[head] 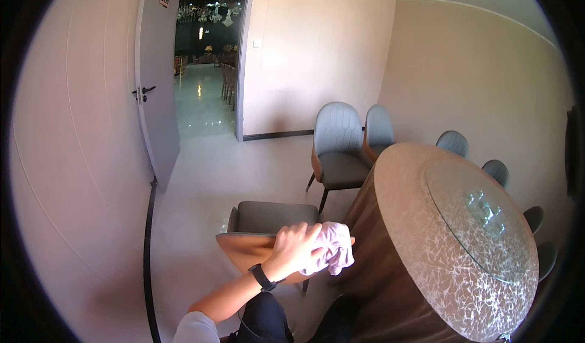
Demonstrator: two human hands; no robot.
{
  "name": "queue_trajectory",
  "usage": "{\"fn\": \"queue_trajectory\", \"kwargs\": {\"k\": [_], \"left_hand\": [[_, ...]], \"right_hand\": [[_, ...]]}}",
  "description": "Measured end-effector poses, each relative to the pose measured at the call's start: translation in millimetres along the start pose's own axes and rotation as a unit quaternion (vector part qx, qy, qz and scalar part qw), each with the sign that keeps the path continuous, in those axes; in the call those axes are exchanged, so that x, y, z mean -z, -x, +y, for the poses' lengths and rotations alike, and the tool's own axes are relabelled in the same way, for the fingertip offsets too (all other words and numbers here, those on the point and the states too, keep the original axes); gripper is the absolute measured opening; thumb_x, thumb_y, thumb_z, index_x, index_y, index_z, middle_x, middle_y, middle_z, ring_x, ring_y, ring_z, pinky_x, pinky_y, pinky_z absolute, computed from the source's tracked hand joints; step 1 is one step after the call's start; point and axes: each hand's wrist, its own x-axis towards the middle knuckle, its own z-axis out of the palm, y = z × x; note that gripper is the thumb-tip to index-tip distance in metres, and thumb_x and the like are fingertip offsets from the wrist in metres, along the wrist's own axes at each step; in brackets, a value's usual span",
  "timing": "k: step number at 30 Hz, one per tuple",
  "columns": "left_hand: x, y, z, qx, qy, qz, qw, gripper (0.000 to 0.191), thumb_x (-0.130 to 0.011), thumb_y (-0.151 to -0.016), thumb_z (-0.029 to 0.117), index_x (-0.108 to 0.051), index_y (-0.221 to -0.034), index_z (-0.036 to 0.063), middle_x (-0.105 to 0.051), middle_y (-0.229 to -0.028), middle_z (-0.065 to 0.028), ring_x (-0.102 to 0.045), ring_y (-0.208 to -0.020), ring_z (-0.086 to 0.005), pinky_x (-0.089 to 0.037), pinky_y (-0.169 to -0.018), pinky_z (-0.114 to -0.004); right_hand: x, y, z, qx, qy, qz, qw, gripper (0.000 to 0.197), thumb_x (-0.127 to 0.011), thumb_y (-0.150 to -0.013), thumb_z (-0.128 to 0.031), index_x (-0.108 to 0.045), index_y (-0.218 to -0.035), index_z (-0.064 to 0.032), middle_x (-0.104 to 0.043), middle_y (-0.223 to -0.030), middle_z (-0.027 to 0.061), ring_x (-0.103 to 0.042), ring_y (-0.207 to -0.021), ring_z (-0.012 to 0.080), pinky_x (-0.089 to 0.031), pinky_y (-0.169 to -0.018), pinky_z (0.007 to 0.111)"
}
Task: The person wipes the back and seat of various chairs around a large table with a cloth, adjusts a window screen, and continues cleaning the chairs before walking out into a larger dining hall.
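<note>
My left hand (297,247), with a black watch on its wrist, reaches in from the lower left. Its fingers and thumb hold a crumpled pale pink-purple cloth (336,247) at the top of the nearest chair's back. The brown outer shell of that chair (244,251) faces me, and its dark grey seat (276,217) lies beyond. Cloth and hand cover part of the backrest. My right hand is out of view.
A round table (402,192) with a brown cloth skirt and glass turntable (450,206) stands at right, clear glassware (489,212) on it. Behind are a grey-blue padded chair (339,125) and several others. An open grey door (157,68) is at upper left.
</note>
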Motion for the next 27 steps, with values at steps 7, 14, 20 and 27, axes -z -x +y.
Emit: {"fn": "queue_trajectory", "kwargs": {"k": [7, 14, 20, 27], "left_hand": [[3, -2, 2, 0.027, -0.014, 0.009, 0.999, 0.051, -0.071, -0.075, 0.042, -0.061, -0.114, 0.0104, -0.059, -0.083, -0.0114, -0.062, -0.068, -0.0286, -0.049, -0.060, -0.043], [8, 4, -3, 0.029, -0.014, -0.010, 0.999, 0.049, -0.071, -0.076, 0.042, -0.062, -0.111, 0.0098, -0.060, -0.081, -0.0110, -0.063, -0.070, -0.0282, -0.050, -0.063, -0.042], [10, 6, 6, 0.060, -0.020, -0.021, 0.998, 0.054, -0.069, -0.077, 0.045, -0.059, -0.119, 0.0121, -0.061, -0.093, -0.0131, -0.062, -0.078, -0.0331, -0.048, -0.072, -0.047], [4, 3, 5, 0.088, -0.024, -0.060, 0.994, 0.059, -0.067, -0.079, 0.049, -0.057, -0.125, 0.0132, -0.059, -0.117, -0.0202, -0.059, -0.097, -0.0401, -0.045, -0.085, -0.051]], "right_hand": [[53, 16, 67, -0.063, -0.101, 0.030, 0.992, 0.025, -0.065, -0.088, -0.019, -0.062, -0.106, -0.0020, -0.064, -0.084, 0.0091, -0.059, -0.071, 0.0159, -0.049, -0.061, 0.030], [61, 43, 48, -0.039, -0.048, 0.003, 0.998, 0.037, -0.063, -0.084, -0.019, -0.058, -0.115, 0.0001, -0.063, -0.099, 0.0135, -0.060, -0.091, 0.0208, -0.050, -0.077, 0.034], [61, 94, -7, 0.042, -0.022, -0.042, 0.998, 0.051, -0.059, -0.078, -0.013, -0.051, -0.126, 0.0033, -0.061, -0.113, 0.0174, -0.059, -0.105, 0.0266, -0.048, -0.089, 0.039], [18, 52, -16, 0.151, -0.199, -0.246, 0.936, 0.072, -0.056, -0.068, 0.001, -0.043, -0.139, 0.0047, -0.051, -0.139, 0.0208, -0.052, -0.127, 0.0324, -0.042, -0.105, 0.043]]}}
